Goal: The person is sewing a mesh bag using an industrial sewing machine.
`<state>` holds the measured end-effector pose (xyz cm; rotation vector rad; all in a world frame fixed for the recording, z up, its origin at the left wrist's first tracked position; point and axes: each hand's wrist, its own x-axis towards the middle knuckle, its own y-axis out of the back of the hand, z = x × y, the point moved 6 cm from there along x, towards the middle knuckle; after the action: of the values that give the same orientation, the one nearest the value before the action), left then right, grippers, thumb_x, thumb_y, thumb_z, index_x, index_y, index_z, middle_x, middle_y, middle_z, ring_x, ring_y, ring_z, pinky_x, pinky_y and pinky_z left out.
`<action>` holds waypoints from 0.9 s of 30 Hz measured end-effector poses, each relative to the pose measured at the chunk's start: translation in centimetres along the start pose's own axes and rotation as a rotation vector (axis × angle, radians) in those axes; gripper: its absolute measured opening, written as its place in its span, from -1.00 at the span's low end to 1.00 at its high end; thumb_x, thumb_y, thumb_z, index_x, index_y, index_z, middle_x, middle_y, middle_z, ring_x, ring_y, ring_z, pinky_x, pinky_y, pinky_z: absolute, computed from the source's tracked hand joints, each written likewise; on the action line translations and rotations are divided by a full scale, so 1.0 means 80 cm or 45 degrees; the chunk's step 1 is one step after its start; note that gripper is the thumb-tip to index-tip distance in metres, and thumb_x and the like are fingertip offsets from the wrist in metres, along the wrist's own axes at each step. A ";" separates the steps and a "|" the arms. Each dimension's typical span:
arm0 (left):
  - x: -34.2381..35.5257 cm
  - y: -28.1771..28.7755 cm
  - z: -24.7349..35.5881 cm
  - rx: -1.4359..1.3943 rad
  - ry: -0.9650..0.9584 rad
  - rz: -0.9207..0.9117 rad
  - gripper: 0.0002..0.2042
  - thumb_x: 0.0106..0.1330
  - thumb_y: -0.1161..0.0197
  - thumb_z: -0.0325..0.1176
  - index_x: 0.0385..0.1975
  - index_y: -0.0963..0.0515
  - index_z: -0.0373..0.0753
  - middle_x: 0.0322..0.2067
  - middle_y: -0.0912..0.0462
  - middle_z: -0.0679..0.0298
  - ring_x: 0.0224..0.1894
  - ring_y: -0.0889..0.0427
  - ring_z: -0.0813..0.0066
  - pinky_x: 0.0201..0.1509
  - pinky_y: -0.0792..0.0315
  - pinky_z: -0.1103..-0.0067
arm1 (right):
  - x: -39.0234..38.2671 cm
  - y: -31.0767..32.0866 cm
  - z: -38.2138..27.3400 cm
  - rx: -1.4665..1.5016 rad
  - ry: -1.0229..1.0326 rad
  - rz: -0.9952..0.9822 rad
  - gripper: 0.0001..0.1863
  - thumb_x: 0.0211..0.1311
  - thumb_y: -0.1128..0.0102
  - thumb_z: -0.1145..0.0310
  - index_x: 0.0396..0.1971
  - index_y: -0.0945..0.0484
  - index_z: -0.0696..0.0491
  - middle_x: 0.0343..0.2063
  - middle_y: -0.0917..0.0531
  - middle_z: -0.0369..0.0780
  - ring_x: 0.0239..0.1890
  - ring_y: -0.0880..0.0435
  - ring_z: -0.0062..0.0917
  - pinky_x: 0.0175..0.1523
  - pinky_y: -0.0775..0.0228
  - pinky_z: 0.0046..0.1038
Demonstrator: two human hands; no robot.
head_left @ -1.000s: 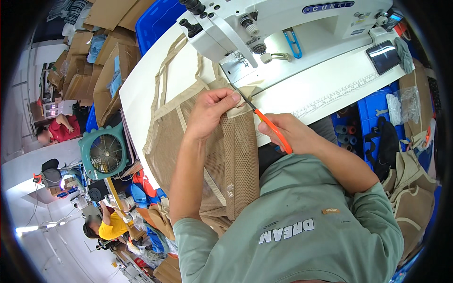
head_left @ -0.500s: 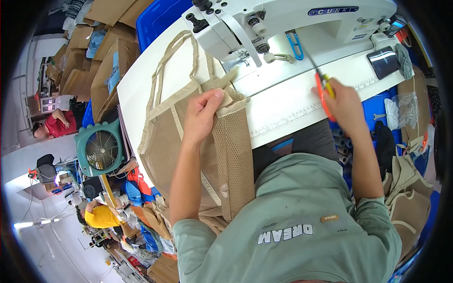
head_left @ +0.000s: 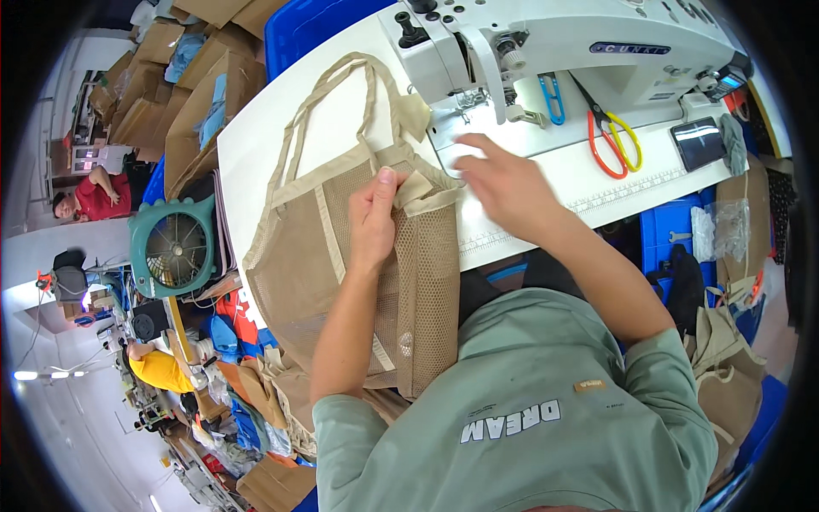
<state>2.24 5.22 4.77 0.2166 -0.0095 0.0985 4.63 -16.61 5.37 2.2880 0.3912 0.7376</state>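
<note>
At the far left, a co-worker in red stands in the background; lower down on the same side, a second co-worker in yellow bends away from us. Between them and the worktable stands a green fan, its round grille facing outward, with cardboard boxes stacked above it in the upper left of the frame. A blue bin sits against the table's upper edge. Left of centre lies the tan mesh bag, spread partly over the white tabletop and partly down toward the lap of the seated worker, its looped straps reaching toward the upper part of the frame. At the centre, the left hand is clenched upon the upper part of the bag, thumb uppermost, beside a short tan tab and the bound rim. Just to the right, the right hand hangs over the table with its fingers parted; it appears to grasp nothing, though its fingertips are slightly blurred. Above it, at upper centre to right, is a white sewing machine. Under the machine's arm lies a blue thread snipper; next to it, scissors with one red and one yellow handle rest on the table, touched by neither hand. Farther right are a dark phone and, beside it, a grey cloth. Below these, at the right, stand a blue crate and a heap of tan fabric pieces.
</note>
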 end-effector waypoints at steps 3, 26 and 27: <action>-0.009 0.008 0.015 0.069 -0.218 0.024 -0.46 0.71 0.05 -0.07 -0.24 -0.70 -0.46 -0.30 -0.72 0.25 -0.20 -0.59 0.50 0.00 -0.44 0.52 | 0.053 -0.050 0.000 -0.068 -0.119 -0.183 -0.75 0.38 -0.22 0.43 0.01 -0.65 0.06 0.34 -0.51 -0.13 -0.01 -0.76 -0.16 0.02 -0.65 -0.17; 0.070 0.097 0.093 0.470 -0.304 -0.053 -0.49 0.48 -0.32 -0.18 0.36 -0.52 -0.25 0.20 -0.66 0.05 -0.02 -0.69 0.26 0.12 -0.58 0.38 | -0.055 0.014 -0.071 0.922 -0.315 -0.011 -0.87 0.29 -0.27 0.67 -0.18 -0.66 0.25 -0.18 -0.67 -0.20 -0.11 -0.64 -0.53 0.06 -0.49 -0.50; 0.026 0.075 0.109 0.488 -0.298 -0.230 -0.48 0.48 -0.33 -0.18 0.38 -0.50 -0.24 0.20 -0.66 0.08 -0.07 -0.68 0.31 0.07 -0.59 0.40 | -0.053 0.016 -0.078 0.925 -0.315 -0.031 -0.87 0.29 -0.27 0.67 -0.18 -0.66 0.25 -0.18 -0.67 -0.20 -0.11 -0.64 -0.53 0.06 -0.49 -0.50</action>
<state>3.76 9.34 14.62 0.6095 -0.2047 -0.1075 -2.43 -16.26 8.32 2.9984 0.6449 0.3069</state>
